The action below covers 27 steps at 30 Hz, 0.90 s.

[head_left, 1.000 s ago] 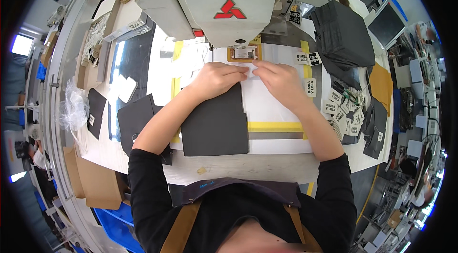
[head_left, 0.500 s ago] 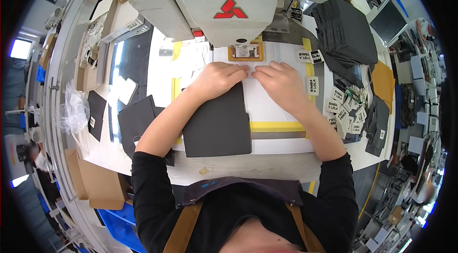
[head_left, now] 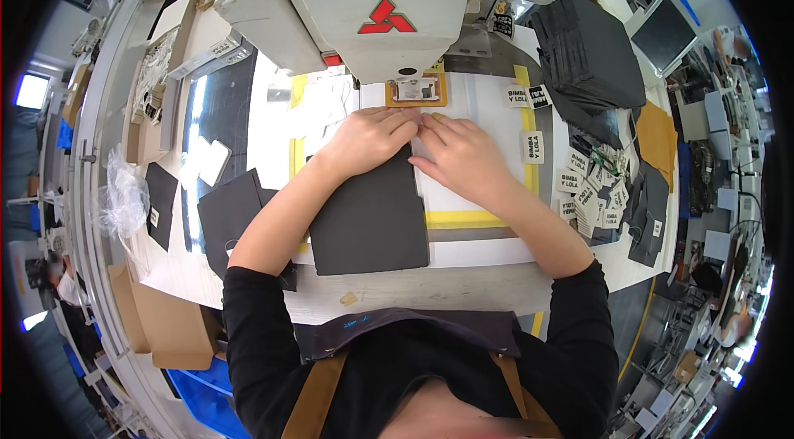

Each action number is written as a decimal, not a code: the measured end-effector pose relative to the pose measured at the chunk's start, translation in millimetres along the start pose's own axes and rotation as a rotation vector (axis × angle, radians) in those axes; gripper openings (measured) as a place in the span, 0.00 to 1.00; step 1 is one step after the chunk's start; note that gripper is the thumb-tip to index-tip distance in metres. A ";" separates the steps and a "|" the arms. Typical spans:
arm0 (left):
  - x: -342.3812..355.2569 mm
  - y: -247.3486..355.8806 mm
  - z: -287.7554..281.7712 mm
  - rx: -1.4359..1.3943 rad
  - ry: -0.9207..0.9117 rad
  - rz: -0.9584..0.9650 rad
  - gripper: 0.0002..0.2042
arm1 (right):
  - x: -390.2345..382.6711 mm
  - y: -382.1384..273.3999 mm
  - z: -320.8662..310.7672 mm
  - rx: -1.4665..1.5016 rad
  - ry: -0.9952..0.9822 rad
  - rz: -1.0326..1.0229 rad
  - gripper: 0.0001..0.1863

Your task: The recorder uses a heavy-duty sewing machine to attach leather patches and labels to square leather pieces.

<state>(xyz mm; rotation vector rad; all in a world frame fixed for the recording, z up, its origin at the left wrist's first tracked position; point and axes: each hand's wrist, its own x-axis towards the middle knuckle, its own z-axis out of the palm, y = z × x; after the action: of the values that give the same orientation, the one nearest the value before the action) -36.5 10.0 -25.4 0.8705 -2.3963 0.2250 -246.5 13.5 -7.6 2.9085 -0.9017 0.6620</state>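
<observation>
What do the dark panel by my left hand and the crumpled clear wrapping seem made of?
Dark panel: matte, perhaps fabric or faux leather; its even, dull surface leaves that open. Crumpled clear wrapping: probably glossy plastic film, judging by transparent folds and bright highlights.

Panel (head_left: pixel 370 220) under the left hand (head_left: pixel 372 139) looks matt tbh, smooth painted machine head (head_left: pixel 376 13) beyond, crinkly clear plastic (head_left: pixel 124 197) way left.

A red emblem (head_left: pixel 387 17) is marking the machine (head_left: pixel 372 54) at upper centre. White labels (head_left: pixel 585 206) at right are bearing black lettering (head_left: pixel 532 147); a black label (head_left: pixel 540 97) is bearing pale lettering. Blue writing (head_left: pixel 356 321) is showing on the apron (head_left: pixel 438 330), lower centre.
</observation>
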 end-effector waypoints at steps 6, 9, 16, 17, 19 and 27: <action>-0.8 -1.9 -0.4 -0.062 0.019 0.018 0.07 | -2.7 -11.8 2.6 -0.099 -0.035 0.054 0.26; 1.5 -0.2 -1.2 -0.123 -0.002 -0.029 0.07 | -3.7 -14.0 3.0 -0.116 -0.065 0.096 0.28; -3.1 1.0 -1.6 -0.050 0.071 0.054 0.07 | -3.4 -8.8 14.3 -0.100 0.012 0.049 0.30; -4.8 1.0 -4.7 -0.010 0.020 0.075 0.07 | -2.5 -8.0 14.4 -0.101 0.012 0.051 0.30; -3.4 1.5 -8.6 0.030 -0.032 0.095 0.07 | 0.4 -8.1 14.0 -0.064 0.039 0.046 0.30; 10.7 3.9 -6.0 0.005 0.099 0.005 0.12 | 1.0 -10.4 17.0 -0.021 0.013 0.087 0.30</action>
<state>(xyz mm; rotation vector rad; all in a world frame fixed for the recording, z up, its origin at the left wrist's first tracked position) -42.9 9.3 -14.2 0.8359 -2.3071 0.2704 -233.5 19.1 -21.6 2.8567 -1.0327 0.6718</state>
